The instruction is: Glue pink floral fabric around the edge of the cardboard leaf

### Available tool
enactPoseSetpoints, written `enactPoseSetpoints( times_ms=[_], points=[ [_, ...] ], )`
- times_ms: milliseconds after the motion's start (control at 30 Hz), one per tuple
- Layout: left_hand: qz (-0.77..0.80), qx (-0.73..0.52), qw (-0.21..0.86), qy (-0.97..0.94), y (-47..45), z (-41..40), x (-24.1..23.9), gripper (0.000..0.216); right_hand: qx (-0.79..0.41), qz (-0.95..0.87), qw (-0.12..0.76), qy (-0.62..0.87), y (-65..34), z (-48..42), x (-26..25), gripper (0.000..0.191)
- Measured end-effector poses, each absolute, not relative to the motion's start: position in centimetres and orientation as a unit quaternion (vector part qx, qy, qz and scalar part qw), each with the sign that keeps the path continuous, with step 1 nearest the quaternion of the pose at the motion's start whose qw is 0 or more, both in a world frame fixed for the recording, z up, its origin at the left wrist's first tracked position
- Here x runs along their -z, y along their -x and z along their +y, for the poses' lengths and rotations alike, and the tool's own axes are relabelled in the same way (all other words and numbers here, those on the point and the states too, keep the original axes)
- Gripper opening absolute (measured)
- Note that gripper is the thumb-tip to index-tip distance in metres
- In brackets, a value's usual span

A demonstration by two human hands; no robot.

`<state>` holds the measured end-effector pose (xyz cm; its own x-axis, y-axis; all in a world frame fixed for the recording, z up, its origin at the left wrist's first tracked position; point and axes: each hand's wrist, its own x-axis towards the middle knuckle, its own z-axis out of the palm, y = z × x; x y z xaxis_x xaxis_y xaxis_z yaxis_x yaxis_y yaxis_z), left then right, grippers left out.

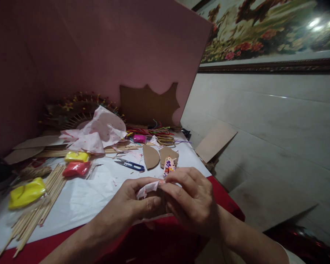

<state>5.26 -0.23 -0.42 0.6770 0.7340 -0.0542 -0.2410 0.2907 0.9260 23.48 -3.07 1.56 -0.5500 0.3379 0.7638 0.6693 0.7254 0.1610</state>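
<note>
Between my two hands is a piece of brown cardboard (162, 206) with pink-and-white patterned fabric (148, 188) folded over its upper edge. My left hand (137, 200) grips the left side, thumb on the cardboard face. The fingertips of my right hand (191, 196) pinch the fabric along the top edge; part of the piece is hidden behind them. Just beyond my right fingers lies a small tube-like item with a colourful pattern (169, 167). Two cut cardboard pieces, one a rounded half shape (151, 157), and blue-handled thread snips (130, 165) rest on the white sheet.
Bundles of thin wooden sticks (41, 205), yellow clay packs (27, 193) and a red pack (76, 169) lie at left. Crumpled pink fabric (99, 130) is behind them. Gold-handled scissors (165, 140) lie farther back. Cut cardboard (150, 104) leans against the pink board (99, 47).
</note>
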Motion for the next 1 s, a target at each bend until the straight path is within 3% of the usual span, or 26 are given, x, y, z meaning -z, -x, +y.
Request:
enactPoseSetpoints(
  times_ms=[233, 467, 833, 1000],
  points=[
    [0.252, -0.331, 0.739, -0.531, -5.8, -0.4, 0.5, 0.027, 0.339, -0.842, 0.299, 0.295, -22.4, -3.3, -1.4, 0.023],
    [0.244, -0.352, 0.742, -0.516, -5.9, -0.5, -0.1, 0.023, 0.380, -0.838, 0.297, 0.255, -22.1, -3.0, -0.8, 0.024],
    [0.253, -0.323, 0.737, -0.537, -5.8, -0.5, 0.5, 0.017, 0.293, -0.882, 0.292, 0.224, -23.5, -2.6, -1.1, 0.025],
    [0.242, -0.338, 0.751, -0.513, -5.4, -0.4, 0.2, 0.025, 0.134, -0.828, 0.433, 0.329, -23.8, -3.4, -1.5, 0.017]
  ],
)
